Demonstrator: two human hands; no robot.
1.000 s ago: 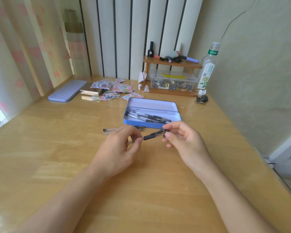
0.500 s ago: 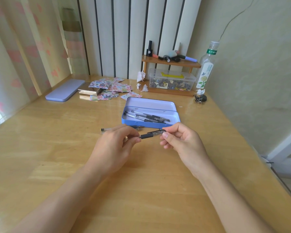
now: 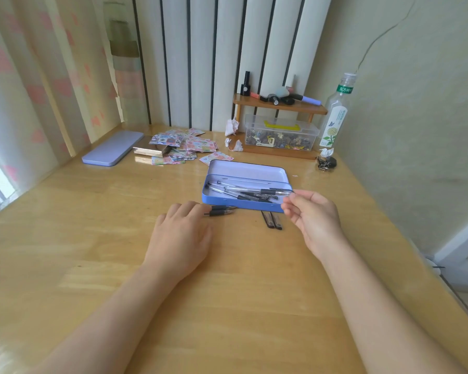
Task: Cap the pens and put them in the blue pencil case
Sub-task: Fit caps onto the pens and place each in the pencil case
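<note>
The open blue pencil case [image 3: 243, 205] sits mid-table with several capped black pens [image 3: 250, 194] inside. My right hand [image 3: 315, 221] hovers at the case's right end, fingers apart. Its index fingertip is at the cap end of the topmost pen [image 3: 278, 190], which lies in the case. Two uncapped pens [image 3: 223, 210] lie on the table against the case's front wall, tips pointing right. My left hand [image 3: 181, 236] is palm down with its fingers curled over their barrels. Two loose black caps [image 3: 272, 220] lie side by side in front of the case's right part.
A lavender tin lid [image 3: 112, 151] lies at the back left, beside scattered stickers [image 3: 185, 147]. A wooden shelf with a clear plastic box [image 3: 280, 136], a bottle [image 3: 335, 114] and binder clips [image 3: 326, 163] stand at the back right. A wall runs along the right.
My right hand carried the capped pen from in front of me into the case and spread its fingers. My left hand let go of that pen and moved onto the uncapped pens.
</note>
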